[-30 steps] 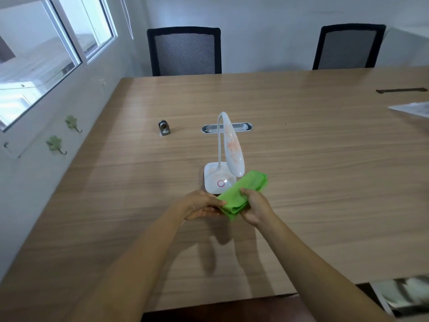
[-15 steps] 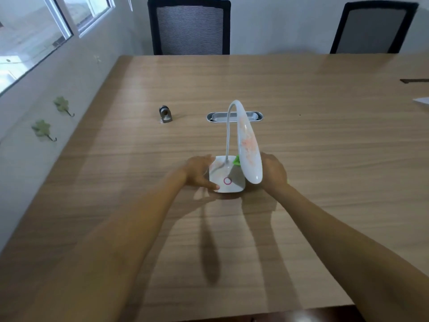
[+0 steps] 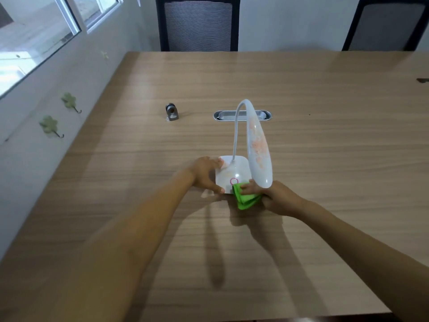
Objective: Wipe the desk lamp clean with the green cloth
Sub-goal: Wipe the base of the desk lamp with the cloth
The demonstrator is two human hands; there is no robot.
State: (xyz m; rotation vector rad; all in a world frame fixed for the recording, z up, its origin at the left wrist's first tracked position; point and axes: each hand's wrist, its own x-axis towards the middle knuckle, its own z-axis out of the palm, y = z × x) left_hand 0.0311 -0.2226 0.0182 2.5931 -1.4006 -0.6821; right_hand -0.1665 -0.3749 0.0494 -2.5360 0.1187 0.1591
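Note:
A white desk lamp [image 3: 257, 149] stands mid-table, its long head bent down toward me and smeared with orange marks. The square base [image 3: 234, 173] carries a pink ring button and faint orange smudges. My left hand [image 3: 205, 174] grips the base's left edge, thumb at the front corner. My right hand [image 3: 276, 197] holds the folded green cloth [image 3: 246, 197], pressed against the front right corner of the base, under the lamp head's tip.
The wooden table [image 3: 325, 135] has a metal cable slot [image 3: 242, 115] behind the lamp and a small grey metal object [image 3: 171, 112] at the left. Two black mesh chairs [image 3: 197, 23] stand at the far side. A white wall with windows runs along the left.
My right hand has come from behind the lamp base round to its front right corner, bringing the green cloth into plain view. My left hand stays on the base's left edge.

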